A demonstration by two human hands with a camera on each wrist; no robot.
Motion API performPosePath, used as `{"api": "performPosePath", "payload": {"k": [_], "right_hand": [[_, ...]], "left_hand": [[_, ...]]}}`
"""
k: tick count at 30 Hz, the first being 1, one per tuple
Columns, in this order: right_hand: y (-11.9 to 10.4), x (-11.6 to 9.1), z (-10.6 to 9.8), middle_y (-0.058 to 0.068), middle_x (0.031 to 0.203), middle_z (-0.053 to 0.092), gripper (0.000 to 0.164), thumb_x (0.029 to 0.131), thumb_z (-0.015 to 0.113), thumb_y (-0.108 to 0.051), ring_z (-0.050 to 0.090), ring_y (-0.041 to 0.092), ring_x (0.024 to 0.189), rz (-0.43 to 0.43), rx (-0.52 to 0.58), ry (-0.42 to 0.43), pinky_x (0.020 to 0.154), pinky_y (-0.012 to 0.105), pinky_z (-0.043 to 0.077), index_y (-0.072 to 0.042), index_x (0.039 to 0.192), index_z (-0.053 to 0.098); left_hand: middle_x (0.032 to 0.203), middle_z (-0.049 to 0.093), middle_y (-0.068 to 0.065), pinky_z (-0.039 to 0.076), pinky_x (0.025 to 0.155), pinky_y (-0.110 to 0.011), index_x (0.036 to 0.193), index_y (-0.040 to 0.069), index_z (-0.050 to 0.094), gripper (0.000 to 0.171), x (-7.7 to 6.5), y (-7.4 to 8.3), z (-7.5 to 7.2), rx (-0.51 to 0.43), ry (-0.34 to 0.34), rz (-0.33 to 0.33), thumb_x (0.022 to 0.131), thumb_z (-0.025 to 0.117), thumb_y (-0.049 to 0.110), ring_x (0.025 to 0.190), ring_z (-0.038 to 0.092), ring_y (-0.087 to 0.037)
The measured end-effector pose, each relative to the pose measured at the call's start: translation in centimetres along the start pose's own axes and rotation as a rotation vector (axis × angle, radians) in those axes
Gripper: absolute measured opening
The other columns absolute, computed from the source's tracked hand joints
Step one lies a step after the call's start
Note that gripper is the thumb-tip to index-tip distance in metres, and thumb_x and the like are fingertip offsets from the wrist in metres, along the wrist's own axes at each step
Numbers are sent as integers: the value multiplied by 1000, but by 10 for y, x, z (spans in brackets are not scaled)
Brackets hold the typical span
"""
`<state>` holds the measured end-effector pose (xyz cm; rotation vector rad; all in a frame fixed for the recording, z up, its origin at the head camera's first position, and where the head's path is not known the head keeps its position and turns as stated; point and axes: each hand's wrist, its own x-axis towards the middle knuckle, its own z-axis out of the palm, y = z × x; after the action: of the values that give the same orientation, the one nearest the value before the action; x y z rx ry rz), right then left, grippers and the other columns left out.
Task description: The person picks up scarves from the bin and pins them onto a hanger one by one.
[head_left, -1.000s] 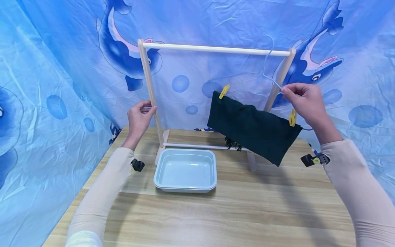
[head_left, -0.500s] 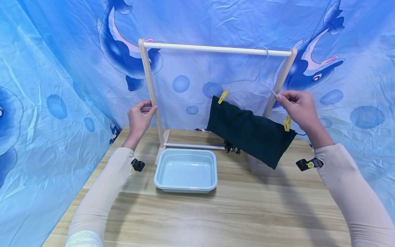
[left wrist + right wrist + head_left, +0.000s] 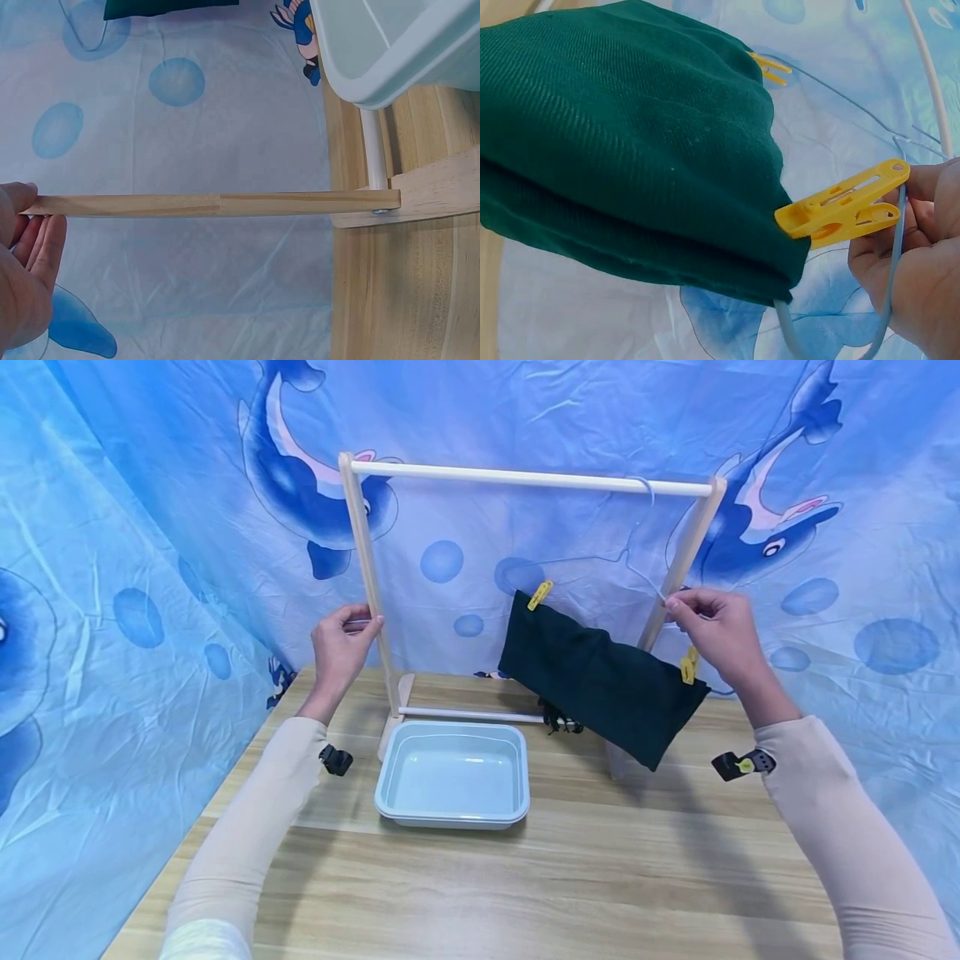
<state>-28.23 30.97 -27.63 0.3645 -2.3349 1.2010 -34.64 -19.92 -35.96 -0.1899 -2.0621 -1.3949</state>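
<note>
My left hand [image 3: 341, 647] pinches the left upright of a wooden garment rack [image 3: 363, 539] between thumb and fingers. With my right hand [image 3: 720, 627] I pinch the right shoulder of a thin pale-blue clothes hanger [image 3: 643, 576]. Its hook overlaps the rack's white top rail near the right end. A folded dark green scarf [image 3: 600, 672] with a fringe hangs on the hanger, sloping down to the right. One yellow clothespin [image 3: 540, 595] clips its left end. Another yellow clothespin [image 3: 844, 199] clips the end beside my right fingers in the right wrist view.
A light-blue plastic basin [image 3: 452, 777] stands on the wooden table [image 3: 465, 893], in front of the rack's left foot. The rack's lower white bar [image 3: 472, 716] runs behind it. A blue dolphin-print curtain [image 3: 480, 410] closes off the back and left side.
My right hand has moved down and left with the hanger and scarf. The hook, higher before, has come down to the top rail. My left hand stays on the upright.
</note>
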Motion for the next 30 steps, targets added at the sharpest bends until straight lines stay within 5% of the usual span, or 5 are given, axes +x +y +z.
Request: {"api": "performPosePath", "payload": {"k": [12, 21, 30], "right_hand": [[0, -3, -1, -20, 91, 66, 43, 102, 63, -37, 59, 12, 85, 24, -78, -21, 70, 14, 48, 0, 121, 72], [-2, -9, -12, -8, 109, 68, 49, 101, 62, -44, 56, 5, 99, 112, -112, 9, 81, 17, 44, -7, 132, 68], [-8, -33, -15, -24, 102, 66, 34, 99, 69, -25, 59, 3, 97, -40, -62, 159, 80, 11, 46, -3, 124, 72]], "left_hand": [[107, 75, -18, 56, 76, -17, 115, 3, 75, 31, -1, 0, 1, 16, 7, 2, 94, 77, 25, 92, 74, -21], [107, 76, -18, 56, 76, -17, 115, 3, 76, 32, -1, 1, 0, 13, 0, 9, 93, 78, 27, 89, 74, -15], [107, 76, -14, 55, 77, -15, 114, 3, 75, 34, -13, 2, -11, 24, 41, 49, 92, 78, 29, 86, 70, -2]]}}
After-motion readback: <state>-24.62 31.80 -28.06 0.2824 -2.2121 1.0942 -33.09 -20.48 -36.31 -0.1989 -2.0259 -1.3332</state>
